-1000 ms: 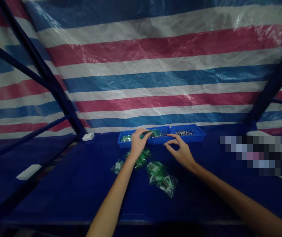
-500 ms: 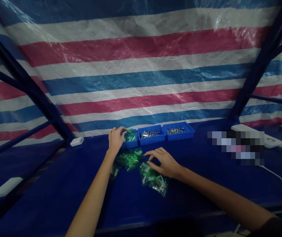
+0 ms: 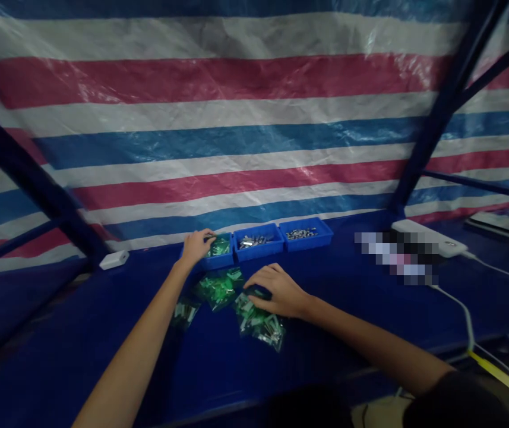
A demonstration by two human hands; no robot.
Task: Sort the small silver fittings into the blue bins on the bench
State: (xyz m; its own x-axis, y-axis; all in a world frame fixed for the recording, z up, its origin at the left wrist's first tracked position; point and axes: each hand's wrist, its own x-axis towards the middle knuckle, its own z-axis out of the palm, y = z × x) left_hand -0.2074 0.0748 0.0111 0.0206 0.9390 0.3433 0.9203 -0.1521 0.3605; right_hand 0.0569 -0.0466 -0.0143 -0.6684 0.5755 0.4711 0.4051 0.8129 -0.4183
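My left hand (image 3: 198,245) reaches to the leftmost blue bin (image 3: 231,259), its thumb and fingers pinched together at the bin's near-left part. Whatever lies between these fingertips is too small to make out. Green-tinted packets show inside that bin. My right hand (image 3: 278,290) hovers at the upper edge of a clear plastic bag (image 3: 261,324) of green and silvery parts, its fingers curved and the thumb apart from them. Between the hands lies another bag with bright green contents (image 3: 219,288). A smaller bag of pale parts (image 3: 185,312) is beside my left forearm.
Two more blue bins stand to the right, a middle one (image 3: 258,252) and a right one (image 3: 307,240), both with small metal parts. A white box (image 3: 114,260) sits at the left. A white power strip (image 3: 427,239) with a cable is at the right. Striped sheeting (image 3: 236,142) hangs behind.
The view has turned slightly right, so everything sits further left. My right hand's fingers have curled down closer to the bag's upper edge. My left hand stays at the leftmost bin.
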